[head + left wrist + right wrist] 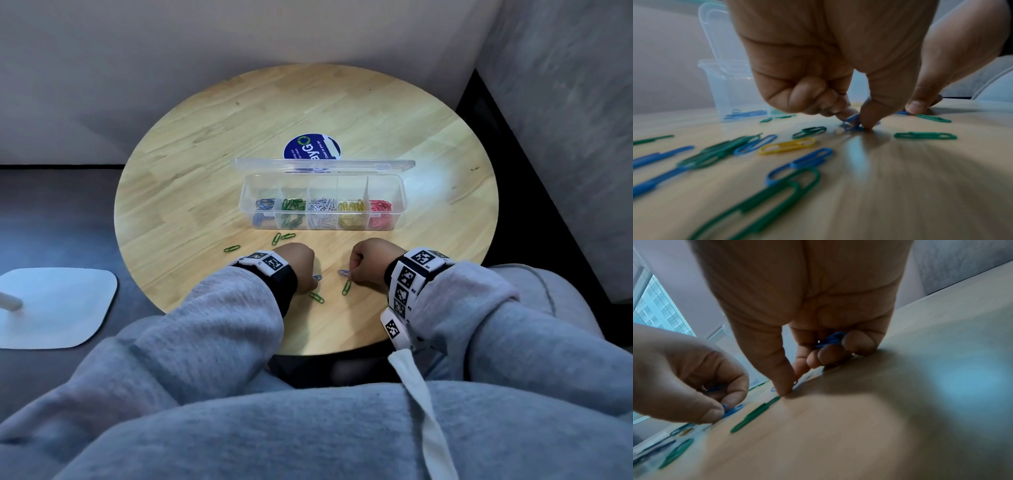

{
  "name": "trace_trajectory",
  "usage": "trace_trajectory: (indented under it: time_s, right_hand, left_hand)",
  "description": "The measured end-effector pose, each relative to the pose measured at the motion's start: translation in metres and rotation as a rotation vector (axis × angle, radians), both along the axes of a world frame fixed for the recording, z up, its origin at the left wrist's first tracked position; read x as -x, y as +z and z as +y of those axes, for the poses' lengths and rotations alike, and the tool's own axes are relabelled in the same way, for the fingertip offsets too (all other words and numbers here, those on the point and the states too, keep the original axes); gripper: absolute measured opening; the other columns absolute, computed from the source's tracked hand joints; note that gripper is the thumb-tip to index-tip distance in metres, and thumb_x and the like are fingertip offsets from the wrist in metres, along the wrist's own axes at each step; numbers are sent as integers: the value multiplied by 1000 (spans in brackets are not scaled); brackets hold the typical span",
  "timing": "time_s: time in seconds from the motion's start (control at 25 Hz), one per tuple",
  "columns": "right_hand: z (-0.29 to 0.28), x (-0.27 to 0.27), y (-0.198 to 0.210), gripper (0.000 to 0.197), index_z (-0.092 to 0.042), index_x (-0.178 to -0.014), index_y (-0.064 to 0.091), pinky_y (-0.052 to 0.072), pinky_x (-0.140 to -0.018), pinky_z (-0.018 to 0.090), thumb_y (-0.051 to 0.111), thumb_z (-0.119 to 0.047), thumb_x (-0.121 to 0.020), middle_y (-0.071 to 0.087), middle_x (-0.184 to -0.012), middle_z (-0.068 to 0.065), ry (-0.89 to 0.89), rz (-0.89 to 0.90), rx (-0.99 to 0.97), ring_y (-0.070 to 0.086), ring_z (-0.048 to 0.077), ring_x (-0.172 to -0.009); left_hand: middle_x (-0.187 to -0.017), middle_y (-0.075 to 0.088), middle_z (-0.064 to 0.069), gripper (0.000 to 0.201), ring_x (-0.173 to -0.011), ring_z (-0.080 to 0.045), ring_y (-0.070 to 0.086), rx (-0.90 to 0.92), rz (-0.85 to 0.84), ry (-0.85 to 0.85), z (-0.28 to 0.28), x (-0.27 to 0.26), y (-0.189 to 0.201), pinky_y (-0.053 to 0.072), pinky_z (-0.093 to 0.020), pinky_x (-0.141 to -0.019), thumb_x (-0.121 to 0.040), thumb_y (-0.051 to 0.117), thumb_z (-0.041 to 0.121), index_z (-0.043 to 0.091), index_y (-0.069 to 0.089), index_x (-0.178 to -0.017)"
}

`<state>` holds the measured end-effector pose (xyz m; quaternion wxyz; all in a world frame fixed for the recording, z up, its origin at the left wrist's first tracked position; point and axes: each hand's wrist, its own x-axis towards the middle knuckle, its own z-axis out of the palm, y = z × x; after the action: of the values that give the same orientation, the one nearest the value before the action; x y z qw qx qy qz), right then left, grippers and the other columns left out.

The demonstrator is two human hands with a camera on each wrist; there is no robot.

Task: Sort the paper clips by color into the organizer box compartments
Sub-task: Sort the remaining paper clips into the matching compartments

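Observation:
The clear organizer box (397,192) stands mid-table with its lid up, holding blue, green, white, yellow and red clips in separate compartments. My left hand (312,278) pinches a blue paper clip (852,123) against the tabletop between thumb and forefinger. My right hand (351,274) holds blue clips (831,339) in its curled fingers while thumb and forefinger press onto another blue clip (343,272) on the wood. Green clips (347,287) lie between and near both hands.
More loose clips lie under my left wrist: green, blue and one yellow (787,146). Other green clips (232,248) sit left of the box front. A blue round sticker (311,147) is behind the box. The round table's (205,144) near edge is at my sleeves.

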<state>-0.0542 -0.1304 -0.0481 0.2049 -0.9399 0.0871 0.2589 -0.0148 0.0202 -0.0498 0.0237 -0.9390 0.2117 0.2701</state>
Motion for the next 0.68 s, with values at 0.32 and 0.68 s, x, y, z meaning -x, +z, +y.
trace_trajectory:
  time_s: [0.32, 0.68]
  right_hand:
    - [-6, 5, -1, 14, -18, -67, 53, 46, -66, 28, 59, -10, -78, 57, -76, 1, -164, -29, -123, 54, 20, -76]
    - [-8, 0, 0, 23, -13, -78, 59, 35, -47, 24, 44, 2, -87, 47, -60, 9, -531, 1, -710, 41, 17, -47]
  left_hand:
    - [-90, 65, -7, 22, -82, -26, 60, 33, 62, 36, 5, -2, 6, 43, -28, -68, -82, 61, 26, 8, 67, -94]
    - [-50, 55, -6, 27, -31, -7, 45, 983, 481, 933, 53, -25, 58, 33, -11, -37, -86, 32, -1, 7, 42, -62]
